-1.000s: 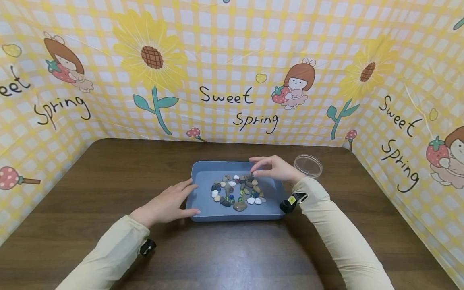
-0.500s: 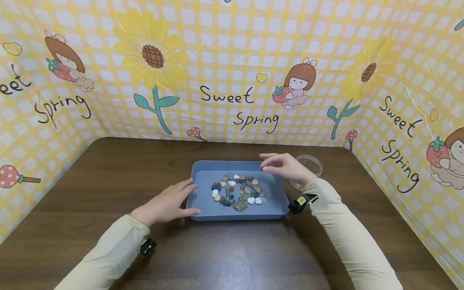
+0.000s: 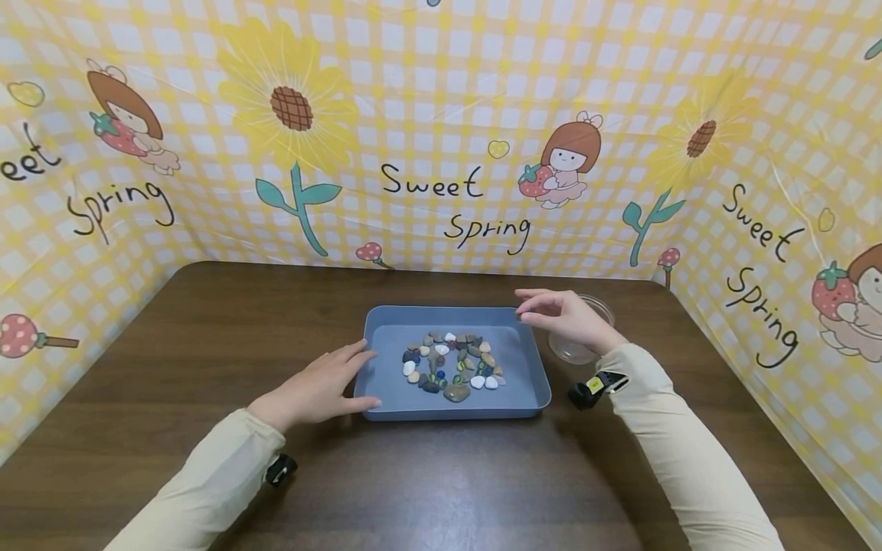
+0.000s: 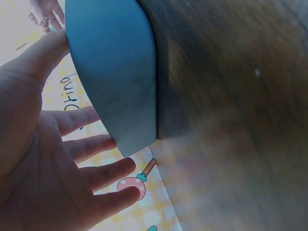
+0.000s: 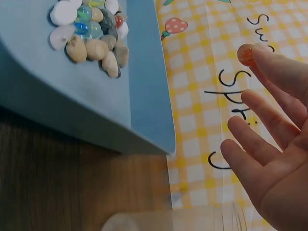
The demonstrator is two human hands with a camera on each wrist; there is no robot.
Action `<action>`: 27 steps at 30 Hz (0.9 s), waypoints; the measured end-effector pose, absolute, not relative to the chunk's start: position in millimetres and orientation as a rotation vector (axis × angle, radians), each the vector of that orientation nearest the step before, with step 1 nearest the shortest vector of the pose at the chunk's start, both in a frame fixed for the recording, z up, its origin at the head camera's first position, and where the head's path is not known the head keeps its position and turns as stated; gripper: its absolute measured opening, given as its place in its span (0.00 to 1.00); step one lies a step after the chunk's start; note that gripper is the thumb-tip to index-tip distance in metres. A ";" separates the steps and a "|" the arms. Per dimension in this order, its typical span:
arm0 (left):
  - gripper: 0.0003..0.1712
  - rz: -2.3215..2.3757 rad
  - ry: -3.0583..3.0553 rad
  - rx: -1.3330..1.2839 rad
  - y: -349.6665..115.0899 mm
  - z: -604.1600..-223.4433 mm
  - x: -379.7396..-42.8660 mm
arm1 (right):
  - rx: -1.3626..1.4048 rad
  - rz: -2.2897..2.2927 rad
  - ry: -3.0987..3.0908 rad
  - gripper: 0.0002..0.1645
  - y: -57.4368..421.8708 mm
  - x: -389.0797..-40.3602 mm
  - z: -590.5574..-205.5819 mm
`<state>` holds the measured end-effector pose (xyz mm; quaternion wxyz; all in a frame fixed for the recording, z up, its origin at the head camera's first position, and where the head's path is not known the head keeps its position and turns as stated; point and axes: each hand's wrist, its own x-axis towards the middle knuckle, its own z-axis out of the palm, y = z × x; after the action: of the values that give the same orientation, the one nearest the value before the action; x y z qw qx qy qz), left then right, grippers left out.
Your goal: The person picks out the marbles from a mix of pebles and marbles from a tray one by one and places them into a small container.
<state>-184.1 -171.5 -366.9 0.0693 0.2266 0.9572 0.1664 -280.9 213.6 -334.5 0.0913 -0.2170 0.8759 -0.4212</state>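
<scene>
My left hand (image 3: 320, 383) rests its spread, straight fingers on the left rim of a blue tray (image 3: 524, 394); the left wrist view has the thumb and fingertips along the tray's outer side (image 4: 115, 77). Beyond the tray's right rim, my right hand (image 3: 568, 317) is raised close over a clear round jar (image 3: 566, 350). Between its thumb and forefinger it pinches a reddish-orange glass marble (image 5: 245, 55), with the other fingers spread. Inside the tray lies a rounded cluster of pebbles (image 3: 456, 392) in grey, white and tan, with coloured glass marbles (image 5: 83, 13) among them.
The tray stands on a dark wooden table (image 3: 441, 482). A yellow-checked cloth (image 3: 427, 115) with printed flowers and lettering rises behind the table and along both sides. The jar lies partly hidden behind the right hand in the head view.
My right hand has moved right from the far edge of the pebble cluster, over the tray's rim and up to the jar, carrying the marble. The left hand has stayed put.
</scene>
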 end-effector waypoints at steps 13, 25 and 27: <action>0.43 0.499 2.884 0.678 -171.4 -367.8 -183.3 | -0.564 -1.337 2.735 0.19 240.6 -274.8 -337.2; 0.43 0.507 2.884 0.687 -171.6 -367.4 -183.0 | -0.575 -1.506 2.830 0.19 260.9 -269.3 -343.1; 0.43 0.506 2.882 0.686 -171.5 -366.8 -182.9 | -0.569 -1.539 2.857 0.19 262.7 -269.0 -345.3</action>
<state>-182.9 -171.5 -366.8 0.0681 0.2276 0.9567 0.1680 -269.0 262.7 -345.3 -0.0765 -0.1722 0.8647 -0.4657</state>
